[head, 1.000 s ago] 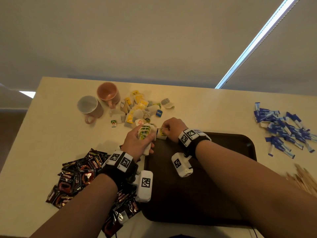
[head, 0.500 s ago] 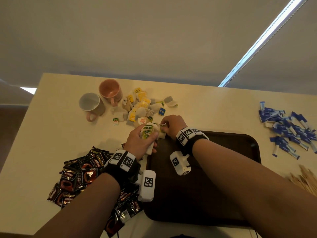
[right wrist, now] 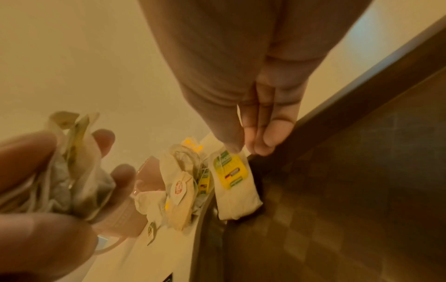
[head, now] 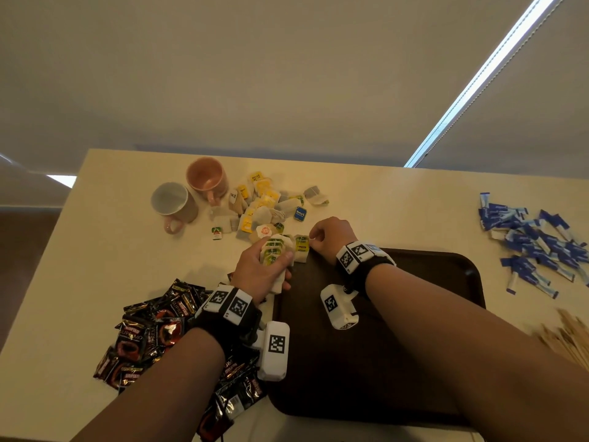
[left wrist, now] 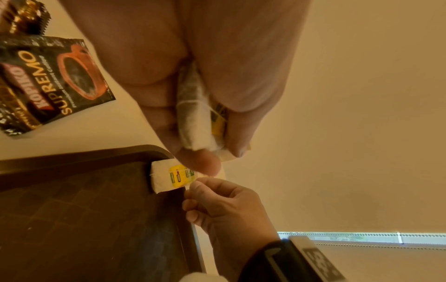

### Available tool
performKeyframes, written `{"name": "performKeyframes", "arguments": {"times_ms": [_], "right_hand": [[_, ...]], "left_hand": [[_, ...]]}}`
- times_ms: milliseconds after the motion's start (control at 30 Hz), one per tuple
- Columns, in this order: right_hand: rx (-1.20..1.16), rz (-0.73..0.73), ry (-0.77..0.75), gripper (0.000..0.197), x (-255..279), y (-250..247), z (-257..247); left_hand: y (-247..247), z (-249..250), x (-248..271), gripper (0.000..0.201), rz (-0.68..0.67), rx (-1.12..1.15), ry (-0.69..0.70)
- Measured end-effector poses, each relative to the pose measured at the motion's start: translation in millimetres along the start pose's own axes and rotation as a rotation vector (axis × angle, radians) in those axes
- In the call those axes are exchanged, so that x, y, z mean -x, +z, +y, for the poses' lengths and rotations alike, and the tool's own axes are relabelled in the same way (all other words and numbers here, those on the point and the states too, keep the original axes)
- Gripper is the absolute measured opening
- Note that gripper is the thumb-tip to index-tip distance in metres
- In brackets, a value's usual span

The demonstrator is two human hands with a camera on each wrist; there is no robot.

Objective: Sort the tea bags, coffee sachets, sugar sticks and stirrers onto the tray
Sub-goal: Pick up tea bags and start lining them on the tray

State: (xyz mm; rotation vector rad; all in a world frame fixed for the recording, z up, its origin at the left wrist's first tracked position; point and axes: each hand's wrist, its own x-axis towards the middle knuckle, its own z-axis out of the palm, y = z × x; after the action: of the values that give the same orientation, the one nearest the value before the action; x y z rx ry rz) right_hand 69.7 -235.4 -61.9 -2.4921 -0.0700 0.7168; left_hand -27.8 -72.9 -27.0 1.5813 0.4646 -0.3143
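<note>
- So far, the right hand (head: 330, 237) pinches the top of one tea bag (head: 301, 248) between thumb and fingertips (right wrist: 263, 147); the other fingers are curled in.
- That tea bag lies at the tray's (head: 414, 393) 11 o'clock corner, right on the rim, and it looks like the first thing to land there.
- Next to it, the left hand (head: 259, 272) curls its fingers and thumb around a small stack of tea bags (head: 274, 252), held just past the tray's left edge.
- More loose tea bags (head: 261, 205) sit in a heap at 12 o'clock from the left hand, near a pink mug (head: 207, 178) and a white mug (head: 173, 202).
- Coffee sachets (head: 149, 333) lie in a dark pile at 9 o'clock of the tray, not sorted yet.
- Sugar sticks (head: 535, 240) lie spread at 2 o'clock of the tray, well apart from it.
- Stirrers (head: 567, 339) show at 3 o'clock, at the picture's edge; they are blurry, so I think they are thin wooden sticks.
- I would say the job has only just begun: almost the whole tray is bare, and all four kinds still need to go on.
</note>
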Motion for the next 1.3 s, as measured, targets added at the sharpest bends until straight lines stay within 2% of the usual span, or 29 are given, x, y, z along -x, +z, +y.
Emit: {"name": "performKeyframes", "arguments": {"times_ms": [267, 467, 533, 700, 900, 1300], "right_hand": [[-0.04, 0.041, 0.02, 0.016, 3.7, 1.3, -1.4], [-0.195, 0.097, -0.128, 0.02, 24.2, -12.8, -4.3], [-0.174, 0.082, -0.149, 0.019, 24.0, -13.0, -3.9], [-0.021, 0.007, -0.057, 0.021, 10.7, 0.9, 1.9], [-0.047, 0.047, -0.01, 0.014, 0.3, 11.9, 0.7], [-0.031, 0.015, 0.006, 0.008, -5.1, 7.6, -0.7]], "left_hand": [[-0.1, -0.9, 1.7, 0.025, -0.001, 0.007, 0.0], [6.1, 1.5, 1.2, 0.017, -0.031, 0.043, -0.02], [6.0, -0.4, 1.2, 0.017, -0.036, 0.037, -0.023], [-2.2, -9.5, 3.7, 0.024, 0.017, 0.048, -0.066], [-7.6, -13.6, 6.5, 0.024, 0.019, 0.07, -0.076], [-4.2, -17.1, 6.6, 0.017, 0.008, 0.057, -0.063]]}}
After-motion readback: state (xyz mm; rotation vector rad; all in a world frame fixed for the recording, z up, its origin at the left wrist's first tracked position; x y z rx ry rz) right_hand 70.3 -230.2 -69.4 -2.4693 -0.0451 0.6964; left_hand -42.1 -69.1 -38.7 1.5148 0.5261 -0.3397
